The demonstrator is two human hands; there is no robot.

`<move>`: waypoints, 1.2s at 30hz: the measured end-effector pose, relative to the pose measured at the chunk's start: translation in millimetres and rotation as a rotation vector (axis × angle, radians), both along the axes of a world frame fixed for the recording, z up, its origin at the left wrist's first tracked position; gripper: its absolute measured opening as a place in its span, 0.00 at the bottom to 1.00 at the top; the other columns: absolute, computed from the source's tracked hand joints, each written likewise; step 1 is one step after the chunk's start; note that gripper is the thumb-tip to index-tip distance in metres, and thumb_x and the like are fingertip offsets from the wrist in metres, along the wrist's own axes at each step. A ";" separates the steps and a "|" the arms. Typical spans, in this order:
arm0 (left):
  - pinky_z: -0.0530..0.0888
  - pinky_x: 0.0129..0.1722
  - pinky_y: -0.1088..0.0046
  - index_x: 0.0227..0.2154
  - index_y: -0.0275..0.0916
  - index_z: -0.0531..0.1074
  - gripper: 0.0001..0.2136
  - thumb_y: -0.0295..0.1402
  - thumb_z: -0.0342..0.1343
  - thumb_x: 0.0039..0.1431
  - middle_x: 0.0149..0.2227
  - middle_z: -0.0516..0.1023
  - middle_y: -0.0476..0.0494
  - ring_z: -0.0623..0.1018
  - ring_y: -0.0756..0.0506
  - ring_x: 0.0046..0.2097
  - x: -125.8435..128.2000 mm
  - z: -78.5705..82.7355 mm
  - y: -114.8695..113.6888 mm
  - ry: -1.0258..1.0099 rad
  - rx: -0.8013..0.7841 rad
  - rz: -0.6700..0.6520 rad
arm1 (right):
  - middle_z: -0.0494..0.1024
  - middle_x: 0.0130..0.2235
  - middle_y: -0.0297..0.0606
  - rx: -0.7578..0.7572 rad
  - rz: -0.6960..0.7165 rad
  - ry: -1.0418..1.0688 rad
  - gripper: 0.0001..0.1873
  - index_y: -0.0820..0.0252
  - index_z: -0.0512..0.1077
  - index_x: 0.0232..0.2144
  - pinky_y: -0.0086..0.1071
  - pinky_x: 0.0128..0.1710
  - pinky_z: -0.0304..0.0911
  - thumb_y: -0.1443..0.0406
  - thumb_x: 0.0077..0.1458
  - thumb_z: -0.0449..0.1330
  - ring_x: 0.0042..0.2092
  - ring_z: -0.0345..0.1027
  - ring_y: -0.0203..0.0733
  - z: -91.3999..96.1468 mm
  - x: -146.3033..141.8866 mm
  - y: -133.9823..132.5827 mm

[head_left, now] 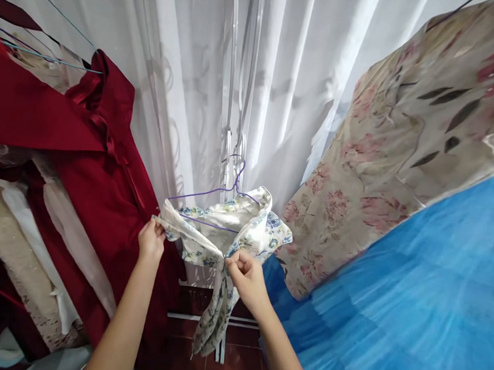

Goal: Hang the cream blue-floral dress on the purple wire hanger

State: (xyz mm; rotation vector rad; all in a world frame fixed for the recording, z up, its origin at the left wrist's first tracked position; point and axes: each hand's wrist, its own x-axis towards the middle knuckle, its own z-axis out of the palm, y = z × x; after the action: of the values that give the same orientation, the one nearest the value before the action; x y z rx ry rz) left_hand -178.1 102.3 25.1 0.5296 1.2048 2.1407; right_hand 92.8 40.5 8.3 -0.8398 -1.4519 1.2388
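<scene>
A small white garment with blue flowers (223,234) hangs on a thin purple wire hanger (216,197), whose hook catches on white straps in front of the curtain. My left hand (151,239) pinches the garment's left shoulder edge, fingers closed on the cloth. My right hand (244,274) is closed on the cloth at the garment's front middle, just below the hanger's bar. The lower part of the garment trails down between my forearms.
Sheer white curtains (286,87) fill the back. A dark red satin dress (102,159) and pale lace garments hang at left on wire hangers. A beige floral cloth (399,155) and a blue tulle skirt (411,306) crowd the right. Dark red floor tiles (236,366) show below.
</scene>
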 end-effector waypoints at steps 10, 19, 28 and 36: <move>0.70 0.37 0.71 0.34 0.38 0.73 0.12 0.43 0.61 0.55 0.33 0.75 0.46 0.75 0.46 0.36 133.7 -39.4 -82.3 0.286 -0.014 -0.529 | 0.76 0.42 0.40 0.142 -0.080 -0.328 0.19 0.57 0.73 0.42 0.38 0.47 0.62 0.59 0.48 0.68 0.45 0.68 0.50 -32.2 47.1 -22.1; 0.71 0.52 0.64 0.57 0.43 0.64 0.25 0.37 0.60 0.57 0.52 0.73 0.38 0.76 0.41 0.51 170.8 -37.4 -110.5 0.645 0.042 -1.092 | 0.77 0.33 0.38 -0.011 0.035 -0.156 0.19 0.59 0.77 0.37 0.34 0.41 0.64 0.53 0.64 0.53 0.37 0.69 0.45 1.6 65.4 -44.9; 0.73 0.34 0.70 0.29 0.40 0.78 0.10 0.24 0.53 0.48 0.26 0.78 0.47 0.76 0.44 0.30 141.2 -92.0 -106.3 1.035 -0.114 -0.854 | 0.77 0.40 0.43 0.394 -0.309 -0.493 0.18 0.54 0.78 0.49 0.37 0.46 0.63 0.59 0.63 0.54 0.42 0.71 0.49 49.3 140.7 1.1; 0.65 0.30 0.75 0.24 0.39 0.69 0.10 0.27 0.45 0.56 0.24 0.69 0.50 0.70 0.47 0.30 43.9 -16.2 -60.2 1.238 -0.089 -0.753 | 0.65 0.22 0.29 0.074 -0.015 -0.141 0.27 0.61 0.77 0.51 0.26 0.25 0.57 0.49 0.58 0.58 0.23 0.58 0.34 93.3 87.6 111.4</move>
State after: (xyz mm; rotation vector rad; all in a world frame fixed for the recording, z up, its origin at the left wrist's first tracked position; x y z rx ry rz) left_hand -134.2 42.1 8.9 2.0395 1.2999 0.9950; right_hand 180.3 151.9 101.5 -0.9009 -1.5912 1.1268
